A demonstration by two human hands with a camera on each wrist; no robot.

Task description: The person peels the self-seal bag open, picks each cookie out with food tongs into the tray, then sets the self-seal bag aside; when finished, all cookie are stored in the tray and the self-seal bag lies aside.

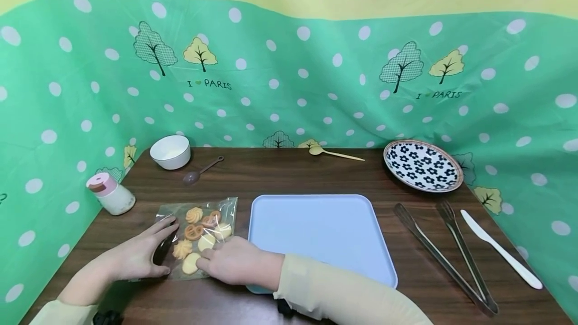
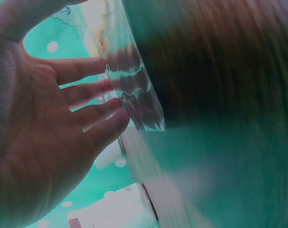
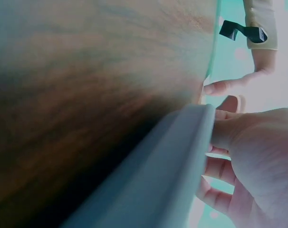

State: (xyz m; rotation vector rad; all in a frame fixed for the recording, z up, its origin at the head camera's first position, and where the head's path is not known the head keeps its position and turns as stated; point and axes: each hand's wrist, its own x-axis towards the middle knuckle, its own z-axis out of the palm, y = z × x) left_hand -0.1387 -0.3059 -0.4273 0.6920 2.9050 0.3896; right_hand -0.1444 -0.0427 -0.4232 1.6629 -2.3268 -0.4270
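Note:
A clear plastic bag (image 1: 229, 208) of biscuits lies flat on the table at the left front. Round pale biscuits (image 1: 206, 242), swirled biscuits (image 1: 182, 249) and small pretzels (image 1: 194, 232) show through it. My left hand (image 1: 135, 255) is at the bag's left edge, thumb and fingers spread. In the left wrist view its straight fingertips touch the clear film (image 2: 134, 85). Across the bag's lower right part reaches my right hand (image 1: 235, 262), its fingertips on a pale biscuit inside. In the right wrist view its fingers are slightly bent and spread, partly hidden behind the blue tray (image 3: 182, 156).
The blue tray (image 1: 316, 224) lies under my right forearm. Tongs (image 1: 440, 260), a white knife (image 1: 501, 250) and a patterned plate (image 1: 423, 166) are on the right. Toward the back are a white bowl (image 1: 170, 153), brown spoon (image 1: 193, 177), yellow spoon (image 1: 317, 150) and pink-lidded jar (image 1: 115, 198).

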